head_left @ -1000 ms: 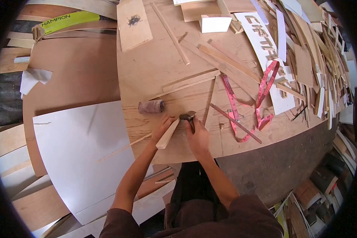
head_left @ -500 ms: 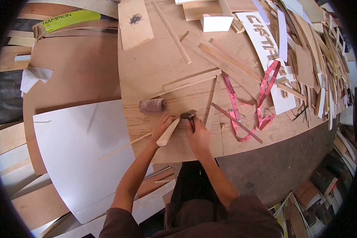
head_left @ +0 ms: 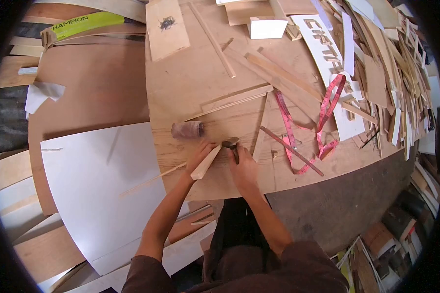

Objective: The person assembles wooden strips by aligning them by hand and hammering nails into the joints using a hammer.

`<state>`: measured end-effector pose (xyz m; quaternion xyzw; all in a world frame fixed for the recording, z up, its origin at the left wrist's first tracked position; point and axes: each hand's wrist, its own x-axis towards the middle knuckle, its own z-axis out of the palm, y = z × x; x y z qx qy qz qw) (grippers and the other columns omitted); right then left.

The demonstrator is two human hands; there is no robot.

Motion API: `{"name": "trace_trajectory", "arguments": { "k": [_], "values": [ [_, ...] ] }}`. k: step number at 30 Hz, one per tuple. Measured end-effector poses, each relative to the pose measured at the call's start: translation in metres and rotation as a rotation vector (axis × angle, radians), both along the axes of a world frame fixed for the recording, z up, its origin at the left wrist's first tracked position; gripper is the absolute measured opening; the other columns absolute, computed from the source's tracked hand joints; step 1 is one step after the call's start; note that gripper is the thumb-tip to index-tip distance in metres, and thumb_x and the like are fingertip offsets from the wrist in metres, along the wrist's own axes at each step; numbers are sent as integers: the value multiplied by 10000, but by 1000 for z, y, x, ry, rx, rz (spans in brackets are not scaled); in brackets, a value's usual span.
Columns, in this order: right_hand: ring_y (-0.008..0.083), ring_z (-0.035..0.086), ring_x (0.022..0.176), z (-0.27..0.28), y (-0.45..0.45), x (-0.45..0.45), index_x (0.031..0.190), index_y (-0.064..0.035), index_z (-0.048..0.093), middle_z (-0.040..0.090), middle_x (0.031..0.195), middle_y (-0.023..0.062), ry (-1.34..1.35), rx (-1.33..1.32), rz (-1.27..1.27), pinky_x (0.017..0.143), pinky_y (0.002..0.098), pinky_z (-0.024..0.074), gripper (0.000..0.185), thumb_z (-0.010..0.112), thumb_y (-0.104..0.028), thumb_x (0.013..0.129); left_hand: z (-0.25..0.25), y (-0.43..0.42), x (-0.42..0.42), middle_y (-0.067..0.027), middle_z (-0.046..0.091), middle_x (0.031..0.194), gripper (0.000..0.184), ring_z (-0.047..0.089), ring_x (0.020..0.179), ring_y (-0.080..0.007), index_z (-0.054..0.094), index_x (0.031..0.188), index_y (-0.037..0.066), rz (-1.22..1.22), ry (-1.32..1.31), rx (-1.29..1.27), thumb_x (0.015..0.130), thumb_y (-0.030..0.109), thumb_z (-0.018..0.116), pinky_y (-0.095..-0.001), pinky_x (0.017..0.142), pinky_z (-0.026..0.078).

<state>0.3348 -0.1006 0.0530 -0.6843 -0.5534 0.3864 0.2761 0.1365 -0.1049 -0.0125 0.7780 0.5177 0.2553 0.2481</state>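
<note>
Plywood table (head_left: 181,88) below, left hand (head_left: 199,155) gripping the tapered wood strip (head_left: 206,163) alongside its fingers; right hand (head_left: 243,168) clutching the dark tool (head_left: 231,143) at the strip's far end, nudged slightly bodyward since before.

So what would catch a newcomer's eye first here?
Probably the pink measuring tape, looped on the right part of the table, crossed by a thin brown strip. Next, the yellow-green strip with black lettering at upper left. Then, near the table's front edge, the left hand at a pale wood piece and the right hand holding a dark tool.
</note>
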Motion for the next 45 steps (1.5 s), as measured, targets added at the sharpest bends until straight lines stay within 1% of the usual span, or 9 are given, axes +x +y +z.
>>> {"name": "trace_trajectory", "arguments": {
  "k": [5, 8, 17, 19, 22, 25, 29, 37, 45],
  "values": [
    [383, 683, 863, 5, 7, -2, 1159, 44, 638, 688, 964, 207, 185, 122, -135, 732, 436, 541, 342, 670, -227, 952, -11, 1, -5, -148, 617, 1106, 327, 581, 1050, -359, 609, 1130, 11, -26, 121, 52, 815, 96, 632, -404, 918, 487],
    [382, 685, 860, 5, 6, -1, 1159, 43, 636, 687, 964, 211, -53, 30, 102, 735, 433, 539, 338, 659, -230, 961, -12, -6, -2, -148, 616, 1106, 336, 583, 1055, -357, 611, 1132, 22, -22, 50, 11, 805, 91, 643, -403, 924, 487],
    [389, 680, 854, -2, 6, -5, 1155, 53, 621, 676, 954, 229, 35, 125, 45, 733, 452, 522, 337, 636, -232, 974, 2, 3, -6, -159, 601, 1144, 424, 568, 1082, -359, 605, 1156, 39, -23, 20, -21, 741, 58, 690, -414, 936, 482],
    [383, 678, 846, 1, 2, -3, 1146, 56, 622, 672, 942, 229, 75, 143, -20, 719, 448, 517, 331, 638, -227, 973, 2, 0, -4, -135, 628, 1085, 359, 587, 1033, -356, 637, 1110, 46, -72, 293, 66, 758, 49, 704, -424, 902, 492],
    [367, 667, 807, 15, 5, 18, 1117, 63, 626, 658, 906, 223, 102, 182, -70, 691, 437, 503, 312, 644, -212, 971, 12, 2, 8, -111, 652, 1021, 242, 607, 985, -332, 669, 1059, 48, 148, -96, -143, 820, 64, 704, -412, 851, 507],
    [345, 630, 728, 35, 7, 41, 1062, 70, 633, 631, 840, 209, 77, 231, -54, 653, 424, 479, 281, 656, -193, 966, 27, 8, 16, -100, 664, 982, 160, 626, 923, -310, 688, 1035, 42, 131, 63, 179, 876, 61, 693, -398, 794, 523],
    [388, 653, 767, 68, 7, 69, 1136, 72, 627, 636, 907, 236, 47, 148, -24, 671, 439, 502, 311, 659, -183, 961, 47, 9, 21, -122, 679, 952, 156, 642, 839, -310, 684, 1054, 24, 248, -85, 10, 899, 41, 677, -388, 753, 535],
    [297, 625, 635, 209, 32, 91, 1039, 31, 629, 646, 795, 197, 116, 288, 50, 595, 399, 477, 220, 683, -161, 946, 235, 53, 44, -38, 710, 883, 208, 651, 845, -85, 681, 1159, -13, 295, -595, -146, 974, 81, 656, -248, 735, 519],
    [287, 609, 623, 417, 48, 108, 1049, 43, 639, 629, 766, 211, 76, 590, 291, 596, 386, 459, 218, 685, -146, 951, 433, 66, 64, -74, 723, 989, 205, 642, 857, -88, 677, 1140, -67, 124, -918, 208, 979, 56, 646, -231, 721, 509]
  ]
}}
